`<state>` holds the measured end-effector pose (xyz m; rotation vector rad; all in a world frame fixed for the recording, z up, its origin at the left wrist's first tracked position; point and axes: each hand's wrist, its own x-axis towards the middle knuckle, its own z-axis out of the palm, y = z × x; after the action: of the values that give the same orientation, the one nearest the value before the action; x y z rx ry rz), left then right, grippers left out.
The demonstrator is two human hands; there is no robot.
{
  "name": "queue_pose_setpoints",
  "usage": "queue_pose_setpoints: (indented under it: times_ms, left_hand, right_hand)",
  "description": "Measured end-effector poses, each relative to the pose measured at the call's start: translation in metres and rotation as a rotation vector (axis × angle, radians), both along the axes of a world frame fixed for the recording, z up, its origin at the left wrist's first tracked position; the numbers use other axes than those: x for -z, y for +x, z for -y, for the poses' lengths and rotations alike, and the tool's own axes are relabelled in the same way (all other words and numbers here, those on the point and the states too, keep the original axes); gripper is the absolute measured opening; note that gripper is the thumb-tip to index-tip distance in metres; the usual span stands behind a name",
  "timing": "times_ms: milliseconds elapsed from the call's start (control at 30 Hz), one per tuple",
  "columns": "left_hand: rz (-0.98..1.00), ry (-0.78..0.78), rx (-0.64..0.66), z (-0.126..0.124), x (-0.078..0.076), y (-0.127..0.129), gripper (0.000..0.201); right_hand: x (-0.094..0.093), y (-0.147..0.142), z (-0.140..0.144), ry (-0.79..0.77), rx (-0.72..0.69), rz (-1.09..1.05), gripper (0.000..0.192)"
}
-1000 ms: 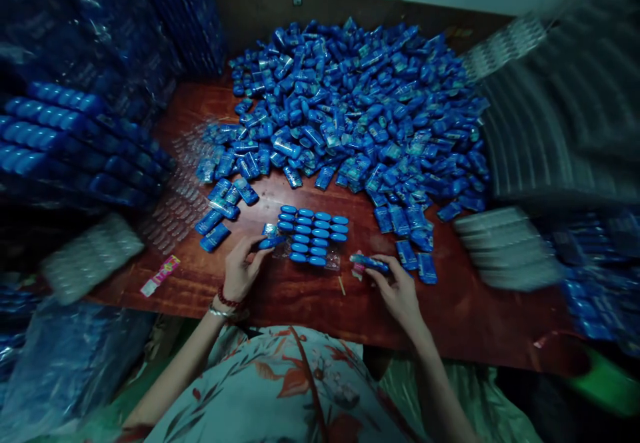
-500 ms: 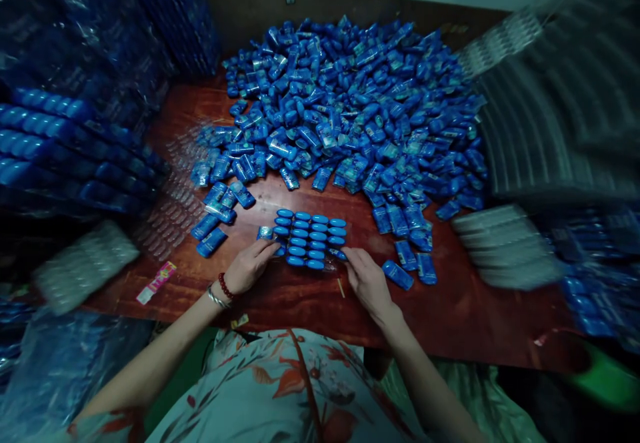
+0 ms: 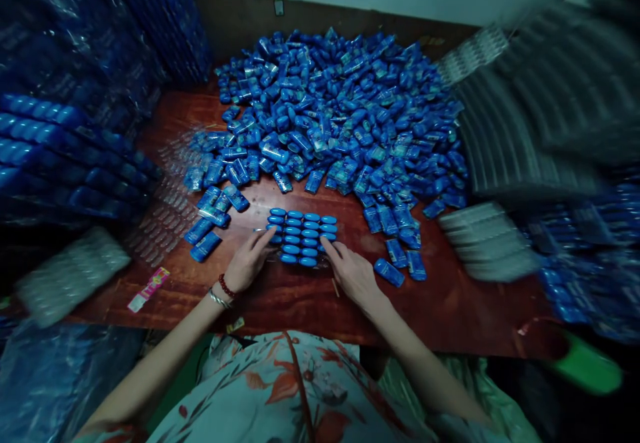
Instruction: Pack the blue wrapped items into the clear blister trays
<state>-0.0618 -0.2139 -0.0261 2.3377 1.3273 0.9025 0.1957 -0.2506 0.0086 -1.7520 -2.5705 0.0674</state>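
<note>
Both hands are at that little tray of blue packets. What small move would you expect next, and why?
Probably lifting the filled tray aside. Every row that shows holds a blue packet, and the left hand and right hand rest at its two ends, empty. Filled trays are already stacked at the left.

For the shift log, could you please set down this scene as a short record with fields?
Surface: red-brown wooden table
Centre: clear tray filled with rows of blue packs
Left hand: fingertips at the tray's left edge, nothing in its grip
Right hand: fingertips at the tray's right edge, nothing in its grip
Behind: big heap of loose blue packs
Left: pink wrapper
</note>
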Motion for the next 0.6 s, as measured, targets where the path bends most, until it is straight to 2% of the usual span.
queue_pose_setpoints:
  times_ms: [100, 167, 233, 300, 400, 500, 600]
  left_hand:
    - [0.143, -0.007, -0.265, -0.001, 0.003, -0.012, 0.028]
    - [0.118, -0.096, -0.374, -0.006, 0.002, -0.023, 0.026]
    - [-0.003, -0.218, -0.349, -0.010, 0.002, -0.031, 0.032]
    - [-0.126, -0.310, -0.271, -0.012, 0.003, -0.034, 0.038]
    - [-0.174, -0.378, -0.210, -0.008, 0.005, -0.028, 0.036]
    - [-0.155, -0.386, -0.263, 0.005, 0.002, -0.020, 0.030]
    - [-0.124, -0.332, -0.308, 0.024, -0.007, -0.019, 0.027]
  right_hand:
    - [0.012, 0.025, 0.021, 0.163, 0.213, -0.190, 0.036]
    - [0.016, 0.047, 0.032, 0.172, 0.385, -0.167, 0.031]
    - [0.016, 0.067, 0.038, 0.071, 0.456, -0.036, 0.030]
    - [0.013, 0.081, 0.039, -0.088, 0.454, 0.084, 0.030]
    - [0.007, 0.084, 0.036, -0.266, 0.445, 0.096, 0.025]
    - [0.000, 0.070, 0.032, -0.299, 0.441, -0.130, 0.021]
    - [0.001, 0.048, 0.034, -0.283, 0.452, -0.619, 0.026]
